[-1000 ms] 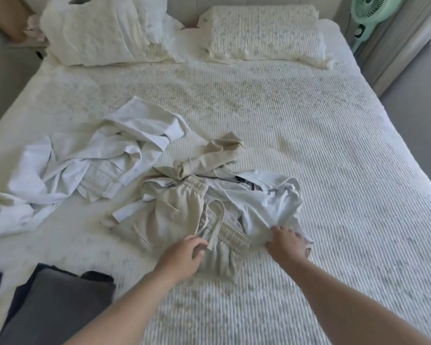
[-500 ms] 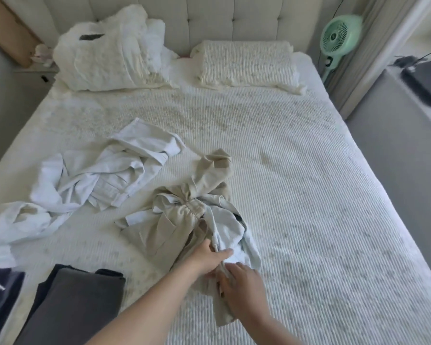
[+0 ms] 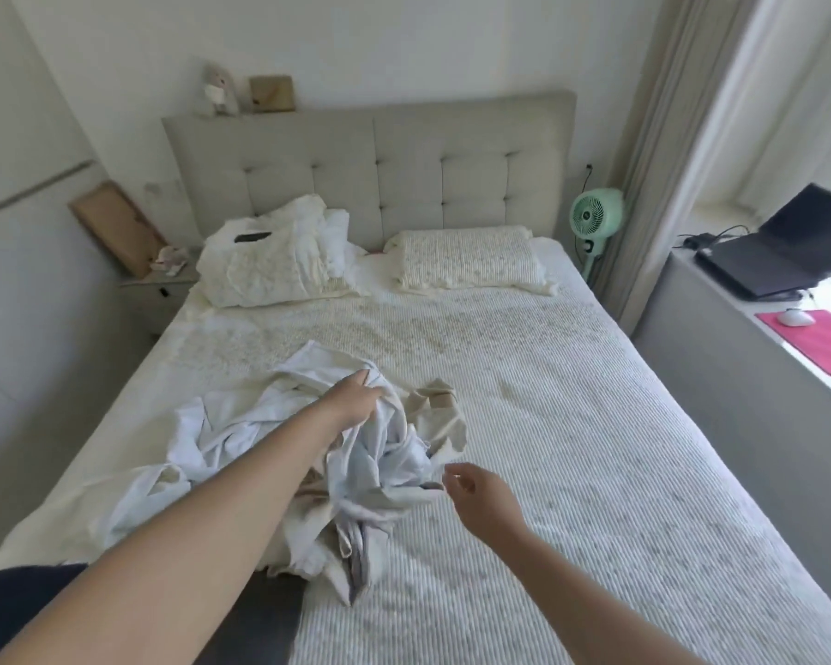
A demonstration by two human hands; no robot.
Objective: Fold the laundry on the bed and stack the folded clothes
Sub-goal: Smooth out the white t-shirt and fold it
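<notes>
A heap of pale laundry lies on the bed (image 3: pixel 572 448), left of its middle. My left hand (image 3: pixel 356 398) grips a light blue-white garment (image 3: pixel 380 467) and holds it raised above the heap, its cloth hanging down in folds. Beige trousers (image 3: pixel 437 415) lie crumpled just behind and under it. White garments (image 3: pixel 212 424) spread out to the left. My right hand (image 3: pixel 476 487) hovers by the hanging cloth's right edge with its fingers loosely curled, holding nothing. A dark folded stack (image 3: pixel 260 611) sits at the bed's near left, mostly hidden by my left arm.
Two pillows (image 3: pixel 466 256) lie at the padded headboard (image 3: pixel 380 170). A green fan (image 3: pixel 596 216) stands at the bed's right, beside a curtain. A laptop (image 3: pixel 787 247) and a pink mat are on the sill at right. A nightstand (image 3: pixel 159 290) is at left.
My left hand lifted the light garment up and away from the heap. My right hand let go of the cloth and drew back to the right. The camera tilted upward.
</notes>
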